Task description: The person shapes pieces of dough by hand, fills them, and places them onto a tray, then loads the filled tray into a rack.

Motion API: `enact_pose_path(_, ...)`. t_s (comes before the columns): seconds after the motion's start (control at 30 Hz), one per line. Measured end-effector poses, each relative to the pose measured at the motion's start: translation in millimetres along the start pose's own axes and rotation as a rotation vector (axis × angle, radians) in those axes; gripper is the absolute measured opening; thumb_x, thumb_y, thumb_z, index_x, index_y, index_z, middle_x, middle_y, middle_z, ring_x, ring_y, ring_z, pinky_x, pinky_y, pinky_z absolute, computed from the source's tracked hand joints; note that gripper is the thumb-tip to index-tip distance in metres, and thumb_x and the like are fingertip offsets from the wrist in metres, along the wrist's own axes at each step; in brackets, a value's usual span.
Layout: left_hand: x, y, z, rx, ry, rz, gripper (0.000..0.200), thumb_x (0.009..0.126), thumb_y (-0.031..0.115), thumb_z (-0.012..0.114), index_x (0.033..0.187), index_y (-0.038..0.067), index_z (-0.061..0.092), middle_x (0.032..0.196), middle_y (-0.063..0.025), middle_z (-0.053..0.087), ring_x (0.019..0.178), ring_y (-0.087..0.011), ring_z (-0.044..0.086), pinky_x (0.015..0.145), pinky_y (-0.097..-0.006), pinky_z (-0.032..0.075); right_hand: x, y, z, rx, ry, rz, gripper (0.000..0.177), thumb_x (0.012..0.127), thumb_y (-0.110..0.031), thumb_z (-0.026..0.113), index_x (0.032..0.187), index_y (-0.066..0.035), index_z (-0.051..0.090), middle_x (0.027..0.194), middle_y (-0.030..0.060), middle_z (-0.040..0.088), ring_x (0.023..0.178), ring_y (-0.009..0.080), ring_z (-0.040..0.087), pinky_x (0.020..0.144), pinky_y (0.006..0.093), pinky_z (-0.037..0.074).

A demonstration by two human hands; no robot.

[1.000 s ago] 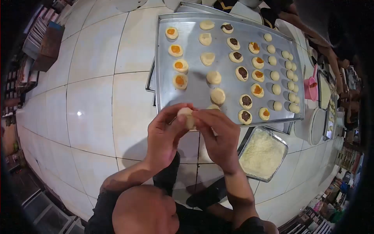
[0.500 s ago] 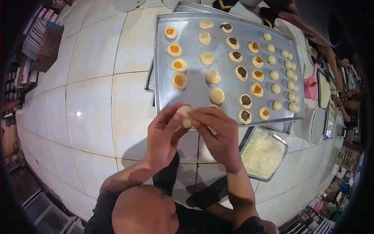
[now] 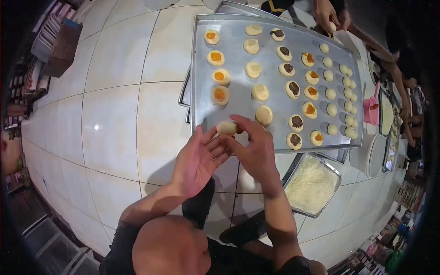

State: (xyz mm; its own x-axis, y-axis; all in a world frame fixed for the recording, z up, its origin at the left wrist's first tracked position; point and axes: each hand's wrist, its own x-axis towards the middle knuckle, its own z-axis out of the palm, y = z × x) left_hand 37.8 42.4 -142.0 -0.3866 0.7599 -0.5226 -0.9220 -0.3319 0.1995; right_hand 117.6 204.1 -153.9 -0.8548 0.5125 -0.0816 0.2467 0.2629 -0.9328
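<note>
Between the thumb and fingers of my right hand (image 3: 255,149) is a pale dough ball (image 3: 226,128), held over the near edge of a large metal baking tray (image 3: 238,73). My left hand (image 3: 196,161) is open beside it, palm turned up, its fingertips close under the ball. On the tray lie rows of flattened dough pieces: some with orange filling (image 3: 216,57), others with dark brown filling (image 3: 294,89). A plain row includes a dough piece (image 3: 263,114) just beyond my right fingers. Smaller round dough balls (image 3: 330,93) line the right side.
A small pan of pale crumbs (image 3: 314,183) sits on the tiled floor (image 3: 110,128) to the right. Beyond the tray are a pink cup (image 3: 371,110) and a white bucket (image 3: 369,153). Another person's hand (image 3: 326,13) holds a dough ball at the top right.
My left hand has come off the dough ball and opened, leaving it in my right hand. The view has shifted slightly. Another person's hand with a dough ball has appeared at the tray's far corner.
</note>
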Motion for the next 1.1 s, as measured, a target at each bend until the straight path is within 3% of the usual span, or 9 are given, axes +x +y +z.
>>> enact_pose_path(0.07,2,1,-2,-0.050,-0.021,-0.008,0.049,0.111,0.034,0.041,0.136,-0.006,0.052,0.138,-0.0194,0.059,0.128,-0.0261,0.058,0.115,-0.0399,0.043,8,6,5,-0.004,-0.021,-0.015,0.034,0.083,-0.014,0.080,0.114,-0.004,0.072,0.097,0.0101,0.071,0.078,0.0218,0.064,0.071,0.0327,0.052)
enact_pose_path(0.2,15,-10,1,0.464,0.242,0.543,0.048,0.111,0.033,0.037,0.137,-0.005,0.053,0.147,-0.0214,0.052,0.140,-0.0280,0.046,0.122,-0.0422,0.031,25,26,21,0.031,-0.028,0.212,0.036,0.083,-0.017,0.078,0.116,-0.004,0.070,0.093,0.0117,0.070,0.081,0.0249,0.063,0.075,0.0341,0.051)
enact_pose_path(0.23,16,-10,-2,0.464,0.244,0.544,0.048,0.111,0.033,0.037,0.137,-0.005,0.053,0.147,-0.0214,0.052,0.140,-0.0280,0.046,0.122,-0.0422,0.031,25,31,26,0.032,-0.031,0.212,0.036,0.083,-0.017,0.078,0.116,-0.004,0.070,0.093,0.0117,0.070,0.081,0.0249,0.063,0.075,0.0341,0.051)
enact_pose_path(0.37,18,-2,-16,0.663,0.144,0.556,0.044,0.110,0.027,0.039,0.139,-0.004,0.053,0.153,-0.0220,0.047,0.145,-0.0284,0.041,0.123,-0.0399,0.028,22,49,43,-0.476,0.122,-0.399,0.027,0.087,-0.017,0.071,0.110,-0.003,0.070,0.093,0.0130,0.068,0.086,0.0287,0.060,0.079,0.0374,0.050)
enact_pose_path(0.57,21,-1,-15,0.948,0.084,0.630,0.040,0.110,0.022,0.040,0.138,-0.003,0.053,0.152,-0.0209,0.048,0.143,-0.0286,0.042,0.121,-0.0387,0.030,25,31,31,-0.684,0.232,-0.417,0.023,0.089,-0.017,0.067,0.106,-0.003,0.069,0.095,0.0141,0.067,0.089,0.0326,0.056,0.082,0.0406,0.048)
enact_pose_path(0.7,34,-6,-25,1.432,-0.123,0.739,0.031,0.108,0.016,0.046,0.132,0.001,0.057,0.149,-0.0173,0.053,0.139,-0.0251,0.047,0.117,-0.0351,0.032,68,38,30,-0.378,0.152,-0.172,0.021,0.090,-0.017,0.065,0.105,-0.002,0.069,0.093,0.0144,0.066,0.090,0.0320,0.055,0.082,0.0406,0.048)
enact_pose_path(0.9,34,-3,-27,1.208,-0.079,0.787,0.038,0.108,0.021,0.045,0.136,-0.004,0.054,0.150,-0.0213,0.050,0.139,-0.0280,0.046,0.117,-0.0384,0.035,92,43,45,-0.462,0.038,-0.146,0.018,0.091,-0.014,0.064,0.104,-0.002,0.068,0.092,0.0147,0.066,0.085,0.0305,0.057,0.079,0.0394,0.049)
enact_pose_path(1.03,33,10,-19,0.840,0.010,0.563,0.038,0.107,0.018,0.050,0.138,-0.004,0.053,0.144,-0.0198,0.055,0.132,-0.0252,0.053,0.112,-0.0348,0.041,75,8,39,-0.047,0.005,0.125,0.015,0.091,-0.010,0.064,0.104,-0.002,0.068,0.092,0.0123,0.068,0.080,0.0245,0.060,0.074,0.0349,0.051)
enact_pose_path(1.1,32,16,-14,0.655,0.051,0.447,0.039,0.106,0.017,0.052,0.139,-0.005,0.053,0.140,-0.0191,0.058,0.128,-0.0239,0.056,0.109,-0.0330,0.044,54,6,27,0.197,0.028,0.078,0.014,0.093,-0.006,0.064,0.106,-0.002,0.067,0.092,0.0089,0.070,0.078,0.0182,0.063,0.069,0.0299,0.051)
